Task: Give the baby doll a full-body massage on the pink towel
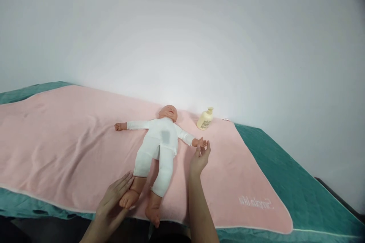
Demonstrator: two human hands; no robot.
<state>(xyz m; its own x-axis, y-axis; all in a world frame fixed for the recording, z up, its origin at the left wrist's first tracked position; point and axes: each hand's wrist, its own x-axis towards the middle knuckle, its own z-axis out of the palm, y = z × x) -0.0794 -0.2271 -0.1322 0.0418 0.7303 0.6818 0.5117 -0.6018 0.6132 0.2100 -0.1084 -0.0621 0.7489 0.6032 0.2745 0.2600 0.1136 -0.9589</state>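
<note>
A baby doll (pixel 162 133) lies on its back on a pink blanket (pixel 94 129), arms spread, head toward the wall. Its body is white cloth with a grey square patch on the belly; head, hands and feet are skin-coloured. My left hand (pixel 112 199) cups the doll's foot on the left side, its fingers long against the lower leg and its thumb partly hidden under the foot. With thumb and fingers, my right hand (pixel 200 160) holds the doll's hand on the right side. Beyond that arm stands a pale yellow pump bottle (pixel 205 119) with dark print.
Under the blanket is a green quilted cover (pixel 288 174), showing at the right, far left and front edge. A plain white wall (pixel 182 45) rises right behind the doll and bottle. Mirrored-looking lettering marks the blanket's right corner.
</note>
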